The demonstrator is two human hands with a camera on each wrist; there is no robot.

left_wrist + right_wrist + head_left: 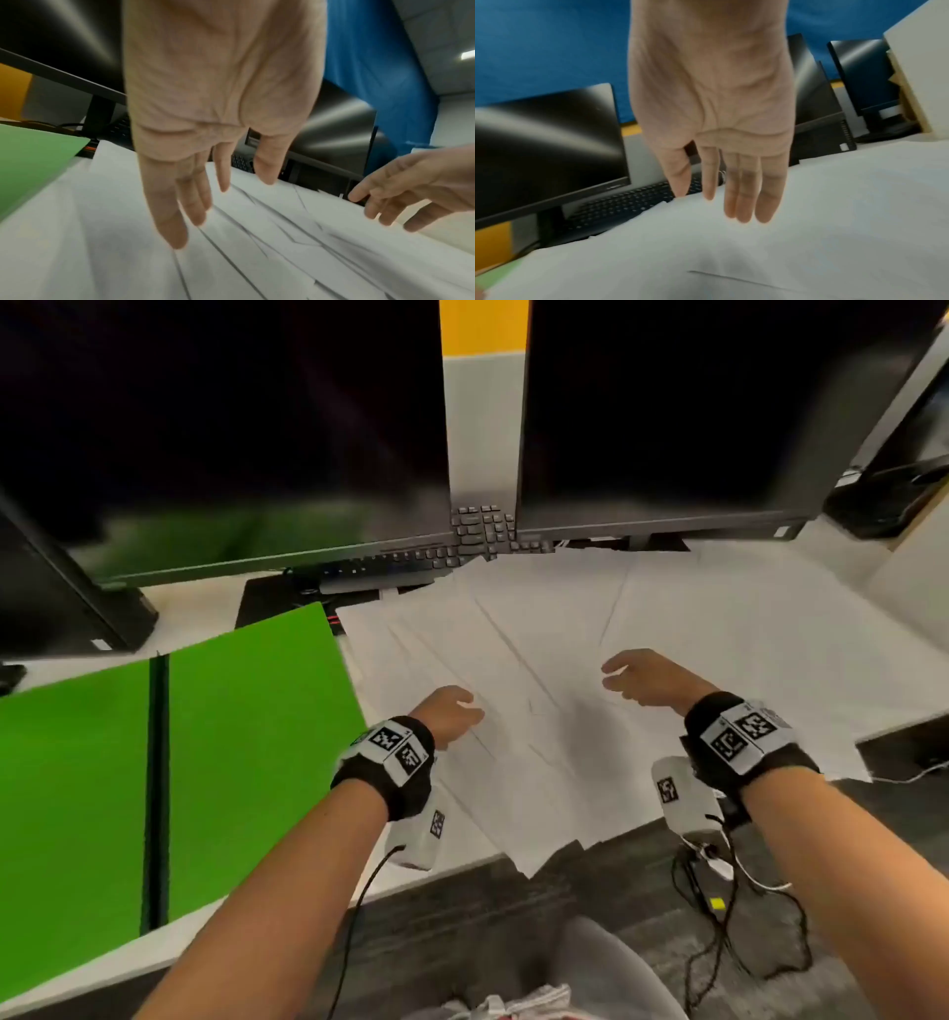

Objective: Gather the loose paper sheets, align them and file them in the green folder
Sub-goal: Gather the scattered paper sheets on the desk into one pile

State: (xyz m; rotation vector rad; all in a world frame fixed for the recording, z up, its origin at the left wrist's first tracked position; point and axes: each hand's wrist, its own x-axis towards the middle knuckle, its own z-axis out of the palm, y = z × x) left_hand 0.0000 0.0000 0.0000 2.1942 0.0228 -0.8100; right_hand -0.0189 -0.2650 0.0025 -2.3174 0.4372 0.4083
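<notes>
Head view: perhaps six paper sheets (pixel 539 634), two monitors (pixel 221 428).

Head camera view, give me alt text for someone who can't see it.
Two open hands, left hand and right hand, hover over loose paper sheets fanned across a white desk, holding nothing. An open green folder lies to their left, with dark monitors and a black keyboard behind.

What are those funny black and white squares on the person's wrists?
Each bare forearm wears a black wrist band carrying white tags printed with black square code patterns. A white camera box hangs under each wrist, also tagged, with thin black cables trailing down. No sleeves show.
</notes>
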